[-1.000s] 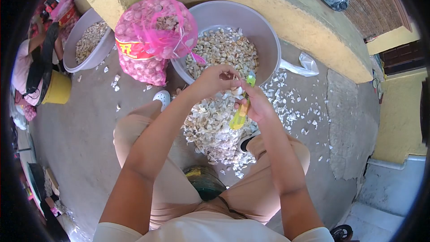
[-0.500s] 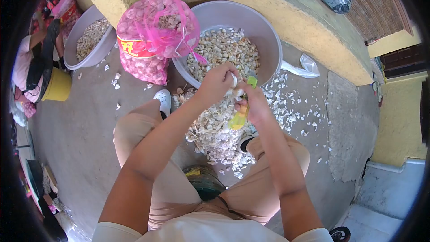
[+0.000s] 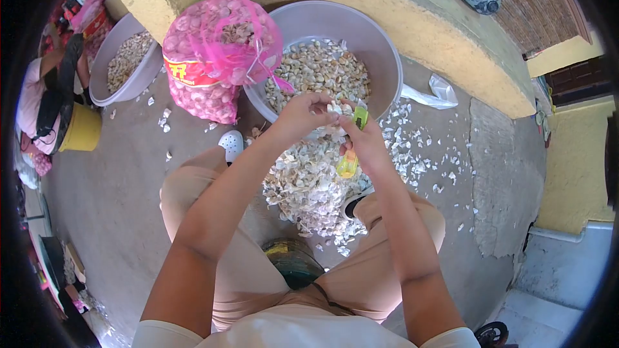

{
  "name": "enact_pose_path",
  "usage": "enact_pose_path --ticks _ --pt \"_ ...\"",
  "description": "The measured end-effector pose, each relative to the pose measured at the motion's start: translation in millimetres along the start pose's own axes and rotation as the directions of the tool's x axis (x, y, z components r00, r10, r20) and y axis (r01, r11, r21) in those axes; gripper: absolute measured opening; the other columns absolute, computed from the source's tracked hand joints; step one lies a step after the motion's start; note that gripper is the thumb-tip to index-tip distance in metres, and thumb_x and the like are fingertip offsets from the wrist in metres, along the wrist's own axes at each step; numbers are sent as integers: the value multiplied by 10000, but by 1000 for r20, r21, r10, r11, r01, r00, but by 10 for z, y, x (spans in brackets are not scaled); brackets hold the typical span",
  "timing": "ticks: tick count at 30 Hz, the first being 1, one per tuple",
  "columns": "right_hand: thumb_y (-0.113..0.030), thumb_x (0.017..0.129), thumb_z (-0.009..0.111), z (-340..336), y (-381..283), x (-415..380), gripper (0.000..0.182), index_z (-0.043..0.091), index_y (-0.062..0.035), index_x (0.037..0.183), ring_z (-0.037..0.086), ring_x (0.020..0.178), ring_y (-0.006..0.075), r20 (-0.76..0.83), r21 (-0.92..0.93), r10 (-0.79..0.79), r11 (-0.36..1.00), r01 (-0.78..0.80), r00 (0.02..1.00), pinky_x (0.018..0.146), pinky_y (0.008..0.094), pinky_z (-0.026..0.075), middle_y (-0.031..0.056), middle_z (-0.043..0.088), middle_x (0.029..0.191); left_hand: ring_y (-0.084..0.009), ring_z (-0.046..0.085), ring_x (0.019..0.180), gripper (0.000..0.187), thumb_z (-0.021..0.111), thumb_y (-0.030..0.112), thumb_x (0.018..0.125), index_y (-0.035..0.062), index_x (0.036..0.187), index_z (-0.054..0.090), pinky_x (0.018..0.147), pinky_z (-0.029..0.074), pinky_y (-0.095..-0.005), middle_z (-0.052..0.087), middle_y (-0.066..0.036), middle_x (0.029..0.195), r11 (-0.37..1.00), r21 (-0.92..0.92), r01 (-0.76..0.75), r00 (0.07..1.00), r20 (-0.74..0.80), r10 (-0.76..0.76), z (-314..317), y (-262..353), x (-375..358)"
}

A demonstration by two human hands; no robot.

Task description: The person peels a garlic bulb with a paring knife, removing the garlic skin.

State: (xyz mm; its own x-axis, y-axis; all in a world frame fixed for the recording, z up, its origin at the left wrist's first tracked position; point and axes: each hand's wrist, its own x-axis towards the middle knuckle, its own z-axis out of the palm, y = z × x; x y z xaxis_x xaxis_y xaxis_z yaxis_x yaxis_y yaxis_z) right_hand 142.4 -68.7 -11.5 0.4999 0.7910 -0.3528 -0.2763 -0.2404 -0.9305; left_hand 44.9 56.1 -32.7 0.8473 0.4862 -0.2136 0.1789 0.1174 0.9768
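My left hand (image 3: 305, 115) is pinched on a whitish garlic piece (image 3: 334, 108) at the near rim of the big tub (image 3: 392, 58). Close beside it, my right hand (image 3: 362, 142) is closed round a yellow-green cutter (image 3: 348, 162), its fingertips near the same piece. Inside the tub lie many garlic cloves (image 3: 322, 67). Below my hands, a heap of peels (image 3: 309, 183) spreads over the floor between my feet. A pink net bag of garlic (image 3: 206, 93) leans at the tub's left side.
A second tub (image 3: 103, 84) with cloves stands at the upper left, next to a yellow bucket (image 3: 82, 129) and a seated person (image 3: 37, 90). Behind the big tub runs a low yellow wall (image 3: 451, 38). A white plastic bag (image 3: 438, 93) lies right of the tub.
My left hand's fingers have spread a little and shifted slightly left and down. The cutter has turned slightly in my right hand. The whole view has shifted a little.
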Motion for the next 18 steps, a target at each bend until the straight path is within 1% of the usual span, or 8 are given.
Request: enact_pose_path --ticks 1,7,10,11,14,16,17,18 --pt "-174 845 526 -1 -11 4 387 442 -58 1204 397 483 61 -8 -3 2 1000 -2 1000 420 239 425 7 482 716 -96 518 800 376 651 123 756 -11 1065 486 691 428 -241 552 -51 880 992 125 -15 1000 -25 18 1 26 -7" --pt "-166 843 521 20 -72 -1 375 442 -49 1190 398 492 59 -30 109 0 994 3 1000 428 239 417 16 495 725 -113 543 792 314 644 108 761 -3 1005 480 695 451 -237 562 -66 860 998 -1 -55 994 -90 55 -3 -20 0" --pt "-157 836 523 19 -75 8 364 451 -44 1175 398 494 60 -133 148 30 989 -10 991 430 235 407 18 501 732 -115 550 730 271 675 131 732 -19 887 512 667 447 -256 570 -74 833 958 -258 -127 975 -211 72 -49 -33 35" --pt "-155 833 525 13 -73 13 363 454 -43 1170 398 495 61 -179 155 47 988 -19 983 431 234 404 18 502 734 -127 558 746 253 658 113 744 -9 894 495 674 465 -258 564 -75 834 951 -273 -142 977 -190 91 -66 -28 43" --pt "-162 823 534 -48 -6 66 372 461 -62 1173 396 490 62 -192 177 123 980 -89 974 424 228 395 11 503 723 -149 572 768 232 629 78 766 9 914 463 679 495 -255 553 -76 827 936 -318 -152 985 -127 117 -88 67 5" --pt "-151 797 558 -48 -5 56 373 485 -66 1153 397 461 66 -105 148 90 986 -74 990 401 228 397 33 517 725 -141 571 746 253 640 81 758 5 926 468 661 487 -239 556 -74 812 931 -348 -107 994 -70 88 -25 144 -63" --pt "-145 785 570 -52 -2 44 373 497 -67 1142 398 447 69 -63 135 75 989 -66 995 389 228 397 44 524 725 -138 570 736 258 649 85 750 6 926 477 652 483 -239 557 -72 802 980 -128 -153 987 -73 145 -34 154 -75" --pt "-145 782 575 -40 -26 25 361 510 -71 1129 398 444 68 -49 124 74 990 -67 996 387 225 395 38 523 715 -136 569 726 264 658 88 741 7 925 487 643 478 -239 558 -69 791 976 98 -193 978 -62 199 -53 158 -89"
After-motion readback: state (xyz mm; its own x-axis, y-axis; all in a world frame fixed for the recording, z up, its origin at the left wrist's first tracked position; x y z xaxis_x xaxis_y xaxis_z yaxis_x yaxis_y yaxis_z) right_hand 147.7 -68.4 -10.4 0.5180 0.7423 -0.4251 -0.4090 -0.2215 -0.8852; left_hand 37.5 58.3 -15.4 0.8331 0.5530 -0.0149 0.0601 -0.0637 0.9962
